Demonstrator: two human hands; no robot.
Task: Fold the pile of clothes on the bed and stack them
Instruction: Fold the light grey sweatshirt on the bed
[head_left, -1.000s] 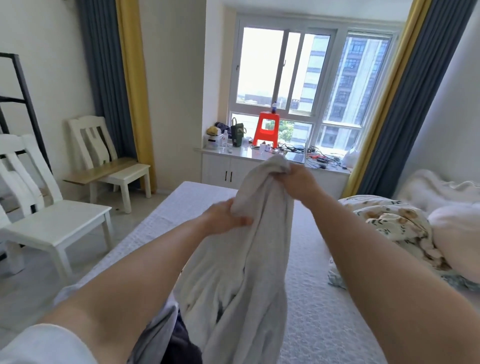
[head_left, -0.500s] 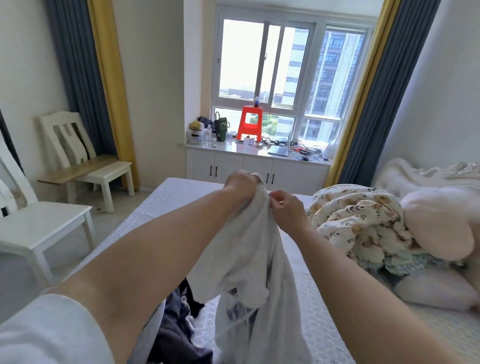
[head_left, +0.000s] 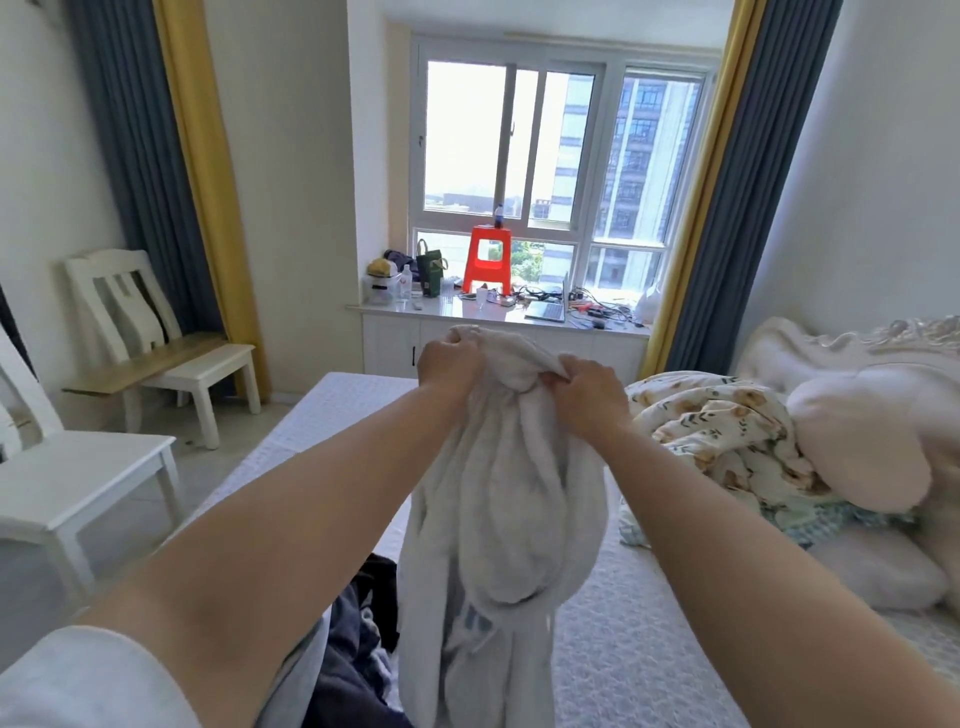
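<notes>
A white garment (head_left: 498, 514) hangs bunched in the air above the bed (head_left: 623, 649). My left hand (head_left: 449, 364) grips its top edge on the left. My right hand (head_left: 587, 389) pinches the same edge just to the right, the two hands close together. The cloth drops down between my forearms, and its lower end goes out of the frame. Below my left arm lies a pile of dark clothes (head_left: 358, 654), partly hidden by the arm and the garment.
A floral quilt (head_left: 717, 431) and pale pillows (head_left: 862, 447) are heaped on the bed's right side. Two white chairs (head_left: 156, 343) stand on the floor at the left. A cluttered window counter (head_left: 498, 312) with an orange stool (head_left: 487, 257) lies beyond the bed's far end.
My left hand slid up the garment from its side to its top edge, beside my right hand. The garment now hangs lower and more centred as my view tilted.
</notes>
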